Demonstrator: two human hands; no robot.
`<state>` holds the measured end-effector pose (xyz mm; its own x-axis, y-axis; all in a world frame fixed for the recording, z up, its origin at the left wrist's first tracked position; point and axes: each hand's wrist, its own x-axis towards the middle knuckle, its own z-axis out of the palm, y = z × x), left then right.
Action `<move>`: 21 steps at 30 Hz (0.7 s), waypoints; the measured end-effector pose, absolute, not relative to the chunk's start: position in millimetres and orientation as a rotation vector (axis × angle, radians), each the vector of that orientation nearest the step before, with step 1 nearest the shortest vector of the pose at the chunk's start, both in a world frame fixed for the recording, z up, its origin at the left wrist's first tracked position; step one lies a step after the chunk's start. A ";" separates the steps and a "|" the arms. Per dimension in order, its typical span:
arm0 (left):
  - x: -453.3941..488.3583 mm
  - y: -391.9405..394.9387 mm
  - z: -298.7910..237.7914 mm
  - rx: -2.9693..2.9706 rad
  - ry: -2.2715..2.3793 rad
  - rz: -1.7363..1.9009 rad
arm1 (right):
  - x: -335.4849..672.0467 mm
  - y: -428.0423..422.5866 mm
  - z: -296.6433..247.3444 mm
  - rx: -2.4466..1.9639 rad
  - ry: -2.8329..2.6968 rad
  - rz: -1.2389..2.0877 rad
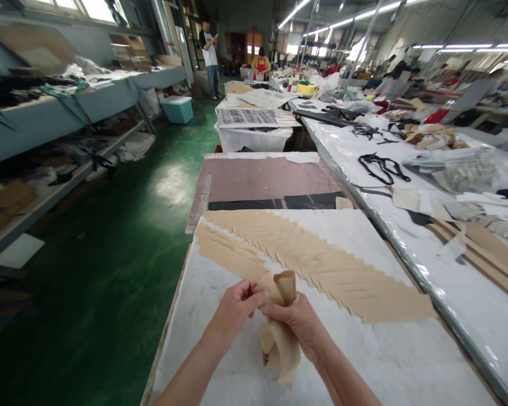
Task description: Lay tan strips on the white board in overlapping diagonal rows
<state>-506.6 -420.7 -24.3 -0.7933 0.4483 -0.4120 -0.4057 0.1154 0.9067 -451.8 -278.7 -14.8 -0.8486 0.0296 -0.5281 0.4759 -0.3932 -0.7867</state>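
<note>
My right hand (294, 316) is wrapped round a curled bundle of tan fabric pieces (285, 352), whose loose ends hang below and stick up above the fist. Beside it, my left hand (237, 304) pinches the edge of a tan piece at the bundle's upper left. Both hands are above a white-covered table (220, 366). Beyond them lies a long row of overlapping tan pieces (317, 262), fanned diagonally from far left to near right. A shorter overlapping row of tan pieces (224, 248) lies to its left, its near end close to my left hand.
A brownish board (262, 175) with dark strips adjoins the far edge. On the right runs a long white table (423, 270) with black straps (383, 168), cardboard strips (474, 259) and plastic bags. Green floor (110, 270) and a blue-grey shelf bench (101, 96) are left. People are farther back.
</note>
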 end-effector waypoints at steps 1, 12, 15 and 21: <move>-508.9 -422.1 -26.2 0.016 1.812 1.760 | -450.6 -279.9 -13.7 0.661 1.538 -2.292; -572.4 -490.8 -57.0 -0.317 2.480 1.424 | -445.1 -271.7 -44.7 0.690 1.608 -2.163; -588.5 -499.3 -62.2 -0.355 2.651 1.193 | -459.2 -276.1 -58.8 0.780 1.721 -2.100; -603.8 -500.3 -69.8 -0.455 2.845 0.801 | -486.8 -282.3 -87.2 0.789 2.101 -1.901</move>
